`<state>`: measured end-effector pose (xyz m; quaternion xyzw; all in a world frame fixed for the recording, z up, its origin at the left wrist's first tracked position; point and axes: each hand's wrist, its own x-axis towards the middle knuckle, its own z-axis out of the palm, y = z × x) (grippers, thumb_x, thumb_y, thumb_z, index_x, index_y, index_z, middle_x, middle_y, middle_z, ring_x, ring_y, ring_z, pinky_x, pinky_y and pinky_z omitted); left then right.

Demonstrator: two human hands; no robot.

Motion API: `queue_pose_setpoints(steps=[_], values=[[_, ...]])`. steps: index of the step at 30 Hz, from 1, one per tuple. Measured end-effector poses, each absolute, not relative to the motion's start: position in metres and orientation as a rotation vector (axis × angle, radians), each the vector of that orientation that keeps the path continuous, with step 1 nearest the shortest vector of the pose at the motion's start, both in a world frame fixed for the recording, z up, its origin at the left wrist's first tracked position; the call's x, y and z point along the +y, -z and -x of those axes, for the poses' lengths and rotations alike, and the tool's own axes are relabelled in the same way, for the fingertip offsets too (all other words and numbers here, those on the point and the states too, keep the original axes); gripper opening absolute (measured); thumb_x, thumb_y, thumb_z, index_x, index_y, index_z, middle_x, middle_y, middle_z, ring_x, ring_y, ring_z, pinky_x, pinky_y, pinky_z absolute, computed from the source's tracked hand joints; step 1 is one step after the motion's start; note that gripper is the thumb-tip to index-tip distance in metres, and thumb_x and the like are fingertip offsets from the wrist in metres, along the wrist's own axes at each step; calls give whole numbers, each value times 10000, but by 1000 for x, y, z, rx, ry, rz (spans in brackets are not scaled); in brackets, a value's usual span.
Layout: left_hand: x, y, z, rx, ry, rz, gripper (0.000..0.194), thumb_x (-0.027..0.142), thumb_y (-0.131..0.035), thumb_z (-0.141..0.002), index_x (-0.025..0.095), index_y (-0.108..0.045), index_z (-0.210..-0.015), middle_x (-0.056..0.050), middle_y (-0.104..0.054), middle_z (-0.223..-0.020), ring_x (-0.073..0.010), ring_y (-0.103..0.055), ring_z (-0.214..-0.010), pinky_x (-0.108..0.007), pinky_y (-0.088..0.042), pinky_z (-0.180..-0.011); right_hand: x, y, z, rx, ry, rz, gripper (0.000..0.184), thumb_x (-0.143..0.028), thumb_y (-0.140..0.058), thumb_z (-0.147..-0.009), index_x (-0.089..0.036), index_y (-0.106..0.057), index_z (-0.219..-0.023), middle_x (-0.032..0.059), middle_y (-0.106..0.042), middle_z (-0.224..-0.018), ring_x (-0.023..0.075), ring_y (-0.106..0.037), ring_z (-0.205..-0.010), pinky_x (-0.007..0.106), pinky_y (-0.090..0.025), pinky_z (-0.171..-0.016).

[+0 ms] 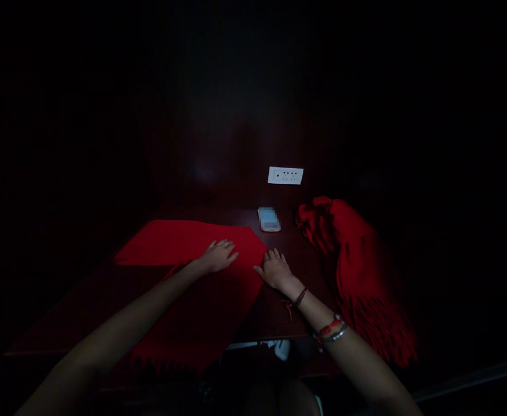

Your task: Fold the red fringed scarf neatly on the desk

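Note:
A red scarf (pixel 179 245) lies spread flat on a dark wooden table (pixel 279 315), its fringe hanging over the near edge. My left hand (pixel 219 255) rests palm down on the scarf near its right edge, fingers stretched out. My right hand (pixel 274 269) lies flat at the scarf's right edge, its fingers apart and touching the cloth and the table. Bracelets circle my right wrist.
A second red fringed scarf (pixel 357 271) lies bunched at the table's right side and hangs over the edge. A phone (pixel 269 219) rests at the back of the table. A white wall socket (pixel 285 175) sits above it. The room is very dark.

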<state>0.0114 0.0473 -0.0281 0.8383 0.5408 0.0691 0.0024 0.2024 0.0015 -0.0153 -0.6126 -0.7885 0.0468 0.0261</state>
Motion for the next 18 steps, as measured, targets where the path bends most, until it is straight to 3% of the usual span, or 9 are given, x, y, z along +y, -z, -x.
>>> queue_pose_setpoints(steps=[3,5,12,18], values=[[64,21,-30,1636,-382,-2689,377,291,-267,-815,170,-428,-1133,-75,-368,-1237,-184,-292,-1142,-333,-198,-938,1,13,-212,-2439,-88,1718,429,-373,-329,-788,-75,-460,-1066,150,-434,-1088,191,-391,-1020,298,-269,-874],[74,25,-43,1508,-476,-2720,391,276,-277,-815,172,-375,-1179,-58,-288,-1287,-167,-226,-1175,-298,-186,-950,3,15,-214,-2469,-73,1639,384,-341,-344,-792,-85,-460,-1053,132,-462,-1030,161,-432,-950,257,-305,-836],[91,43,-46,1360,-137,-2577,494,452,-322,-782,292,-242,-1242,-31,-128,-1334,-236,-73,-1206,-424,-129,-939,2,24,-212,-2560,185,1596,290,-181,-268,-820,-119,-521,-945,117,-500,-993,173,-428,-940,271,-338,-795],[92,27,-36,1231,2,-2521,693,609,-347,-686,283,-151,-1266,-54,14,-1335,-259,37,-1197,-427,-92,-940,-4,26,-223,-2547,92,1564,426,-342,-312,-806,-91,-384,-1143,147,-377,-1197,215,-334,-1086,384,-236,-902]])
